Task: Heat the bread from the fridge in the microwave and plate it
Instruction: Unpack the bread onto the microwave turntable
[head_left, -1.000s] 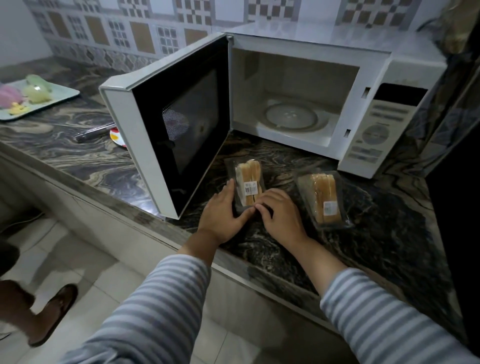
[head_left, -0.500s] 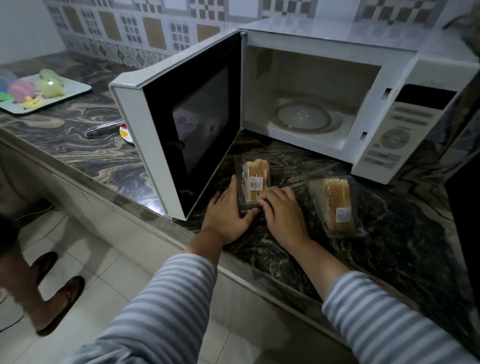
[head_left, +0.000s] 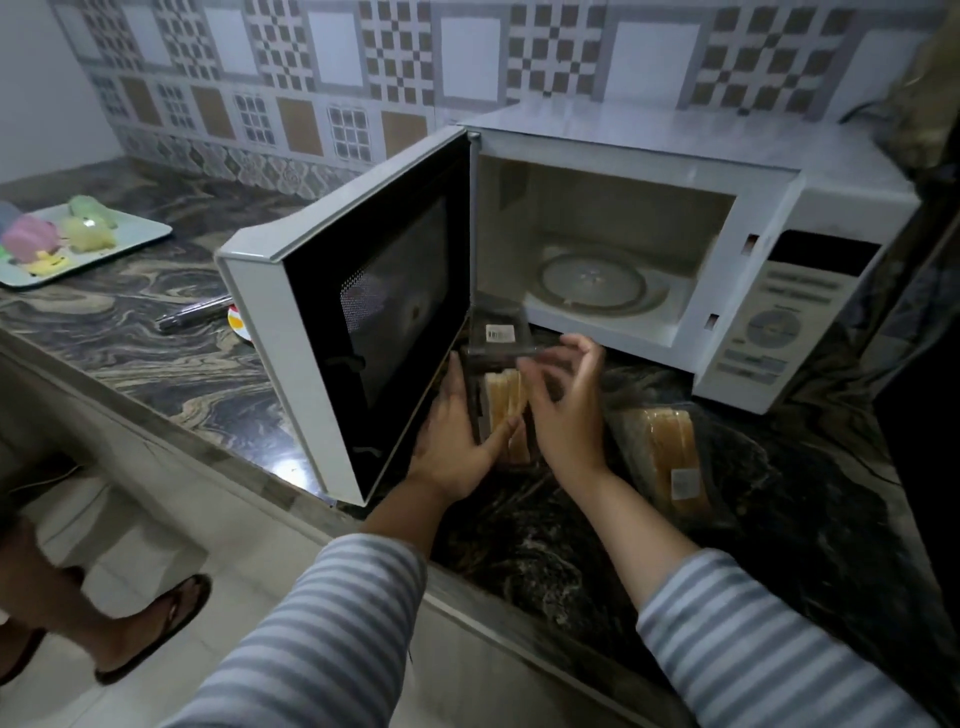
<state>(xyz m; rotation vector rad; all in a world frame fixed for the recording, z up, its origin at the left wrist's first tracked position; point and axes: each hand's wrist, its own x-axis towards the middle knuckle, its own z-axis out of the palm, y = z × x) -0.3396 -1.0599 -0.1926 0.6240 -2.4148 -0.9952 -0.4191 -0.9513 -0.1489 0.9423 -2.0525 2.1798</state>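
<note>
A clear plastic bread box (head_left: 506, 415) with sliced bread stands on the dark marble counter (head_left: 171, 364) in front of the open white microwave (head_left: 623, 135). Its labelled lid (head_left: 500, 335) is flipped up and back. My left hand (head_left: 457, 441) grips the box's left side. My right hand (head_left: 566, 410) hovers at the lid's front edge with its fingers spread, blurred by motion. A second sealed bread box (head_left: 670, 447) lies on the counter to the right. The glass turntable (head_left: 592, 280) inside the microwave is bare.
The microwave door (head_left: 374, 312) juts out past the counter edge just left of my hands. A tray (head_left: 130, 234) of pastel items sits far left, with a dark utensil (head_left: 192, 314) nearby. Another person's sandalled foot (head_left: 150, 639) is on the floor at lower left.
The lid of the near bread box has swung up and open. My right hand rose from the box's front to the lid's edge; my left hand stayed on the box's side.
</note>
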